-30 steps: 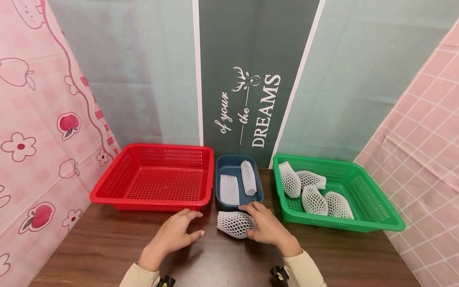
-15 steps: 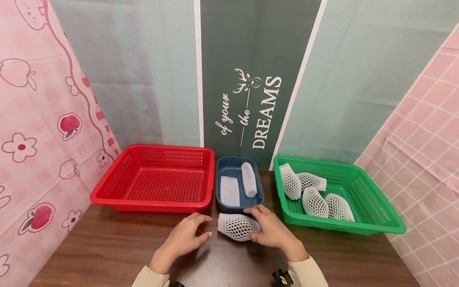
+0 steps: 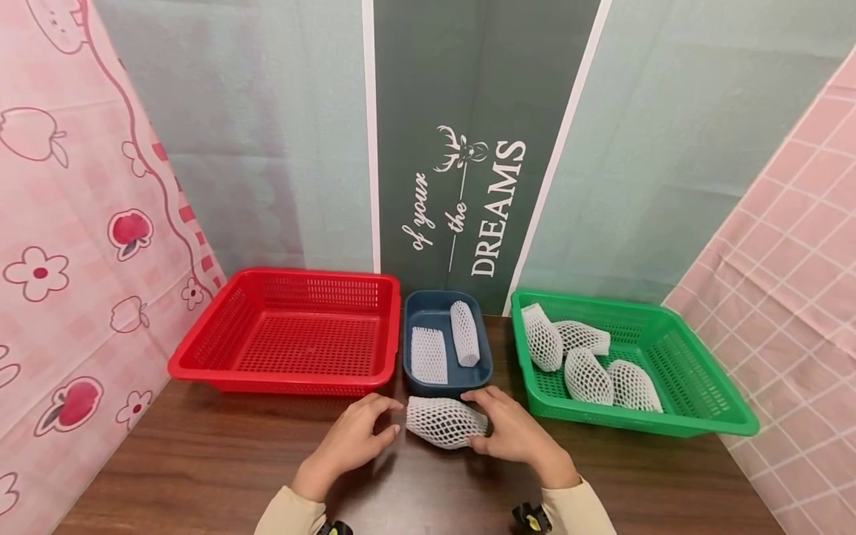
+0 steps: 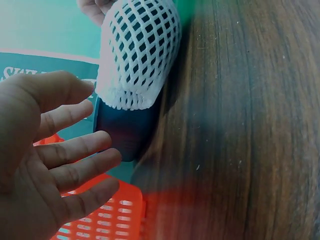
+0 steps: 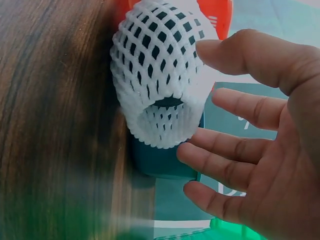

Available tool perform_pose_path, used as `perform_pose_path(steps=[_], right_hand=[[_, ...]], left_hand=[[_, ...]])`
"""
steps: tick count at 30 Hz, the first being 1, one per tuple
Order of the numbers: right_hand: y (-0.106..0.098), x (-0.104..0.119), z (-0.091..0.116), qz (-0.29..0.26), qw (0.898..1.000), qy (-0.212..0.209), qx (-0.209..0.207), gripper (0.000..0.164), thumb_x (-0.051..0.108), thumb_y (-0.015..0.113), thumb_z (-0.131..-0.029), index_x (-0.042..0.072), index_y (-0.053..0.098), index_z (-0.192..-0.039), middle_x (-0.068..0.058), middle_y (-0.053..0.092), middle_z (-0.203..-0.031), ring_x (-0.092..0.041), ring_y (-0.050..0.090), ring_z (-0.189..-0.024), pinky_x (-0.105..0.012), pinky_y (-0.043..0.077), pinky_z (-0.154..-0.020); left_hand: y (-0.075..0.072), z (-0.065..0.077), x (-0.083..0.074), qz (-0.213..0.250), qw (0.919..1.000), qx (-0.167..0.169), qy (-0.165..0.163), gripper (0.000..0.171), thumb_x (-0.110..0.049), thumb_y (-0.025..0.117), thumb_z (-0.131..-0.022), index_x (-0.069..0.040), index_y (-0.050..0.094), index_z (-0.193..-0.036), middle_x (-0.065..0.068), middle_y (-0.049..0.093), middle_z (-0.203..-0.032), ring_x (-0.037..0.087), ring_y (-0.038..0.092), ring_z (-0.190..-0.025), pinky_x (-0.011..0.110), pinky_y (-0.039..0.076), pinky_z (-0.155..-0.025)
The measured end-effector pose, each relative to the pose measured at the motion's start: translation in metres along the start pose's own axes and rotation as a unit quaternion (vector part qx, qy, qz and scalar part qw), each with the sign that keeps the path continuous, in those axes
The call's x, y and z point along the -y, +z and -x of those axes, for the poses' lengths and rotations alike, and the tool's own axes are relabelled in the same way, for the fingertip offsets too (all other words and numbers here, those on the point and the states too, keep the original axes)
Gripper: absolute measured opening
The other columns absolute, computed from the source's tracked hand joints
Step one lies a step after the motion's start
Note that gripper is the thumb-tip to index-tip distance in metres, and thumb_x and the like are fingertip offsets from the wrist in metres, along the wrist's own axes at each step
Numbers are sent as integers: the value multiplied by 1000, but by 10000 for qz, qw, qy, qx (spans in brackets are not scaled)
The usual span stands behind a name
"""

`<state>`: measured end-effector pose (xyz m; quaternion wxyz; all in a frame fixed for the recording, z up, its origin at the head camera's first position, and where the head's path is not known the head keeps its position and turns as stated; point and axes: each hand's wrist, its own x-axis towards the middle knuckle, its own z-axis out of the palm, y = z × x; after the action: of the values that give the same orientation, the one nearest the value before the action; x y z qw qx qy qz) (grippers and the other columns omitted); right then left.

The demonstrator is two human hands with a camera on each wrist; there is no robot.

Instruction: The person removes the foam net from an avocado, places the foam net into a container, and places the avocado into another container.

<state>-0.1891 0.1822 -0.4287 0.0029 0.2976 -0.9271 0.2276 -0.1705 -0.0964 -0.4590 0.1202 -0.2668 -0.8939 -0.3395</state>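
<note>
A white foam net sleeve [image 3: 444, 423] lies on the table in front of the blue bin, with something dark showing through its mesh. In the right wrist view its end gapes, and a dark rounded surface [image 5: 169, 102] shows inside. My right hand [image 3: 513, 431] is at the sleeve's right end, thumb and fingers spread around it; the thumb overlaps the mesh in the right wrist view. To the left, my left hand [image 3: 357, 438] has its fingers spread just short of the sleeve's left end. The left wrist view shows that palm [image 4: 30, 170] holding nothing.
The blue bin [image 3: 448, 388] behind the sleeve holds a flat net sleeve [image 3: 429, 355] and a rolled one [image 3: 464, 334]. A red basket [image 3: 307, 383] stands at left. In the green basket [image 3: 642, 422] at right lie several net-wrapped things [image 3: 588, 377].
My left hand has moved right, closer to the sleeve's left end. The right hand has shifted slightly right, and more of the sleeve's right end shows.
</note>
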Motion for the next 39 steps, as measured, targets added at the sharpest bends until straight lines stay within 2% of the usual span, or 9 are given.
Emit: perform_pose_path(steps=[6,12,18,25,31,35,39], right_hand=[[0,-5,1,-66,9999,92,125,52,20,77,-71,4,58,-116,-7,57,-107,-22,54,-98,-41,45,-83],[0,-11,0,-19,9998,75,190,48,19,77,-71,1,59,-111,-7,60,-105,-24,56,-96,-41,45,-82],[1,-14,-1,-87,9998,73,169,44,13,76,-71,-1,60,-109,-8,61,-103,-24,57,-94,-39,46,-80],[6,-15,-3,-31,10000,3,52,37,3,68,-73,-1,62,-109,-7,63,-103,-22,59,-93,-37,48,-78],[7,-14,-5,-1,10000,95,12,33,1,68,-75,2,62,-107,-5,63,-99,-18,60,-88,-36,48,-75],[8,-14,-6,-35,9999,147,26,33,1,68,-75,3,62,-108,-4,63,-99,-18,60,-88,-36,48,-75],[8,-13,-7,-56,9999,151,14,32,0,68,-76,3,62,-107,-4,64,-98,-18,60,-88,-36,48,-75]], left_hand=[[6,-5,2,146,9998,29,123,20,1,63,-80,-2,65,-100,7,62,-95,20,60,-87,36,48,-76],[9,-9,2,99,9999,-5,34,21,8,60,-80,0,66,-98,8,63,-93,20,60,-87,36,48,-75],[11,-11,4,94,9999,96,-44,21,7,61,-80,2,67,-99,12,65,-95,24,61,-89,39,48,-77],[16,-14,5,380,9990,213,-78,22,6,63,-78,1,67,-99,10,64,-94,21,61,-85,34,49,-74],[21,-16,2,711,9969,76,-342,14,5,69,-75,-3,67,-87,4,63,-84,13,61,-75,27,50,-67],[23,-17,0,580,9966,-160,-567,11,0,72,-73,-10,67,-73,-5,62,-72,7,57,-65,23,47,-59],[24,-17,-1,448,9965,-118,-698,7,-5,73,-73,-12,71,-73,-7,65,-72,8,58,-67,25,47,-60]])
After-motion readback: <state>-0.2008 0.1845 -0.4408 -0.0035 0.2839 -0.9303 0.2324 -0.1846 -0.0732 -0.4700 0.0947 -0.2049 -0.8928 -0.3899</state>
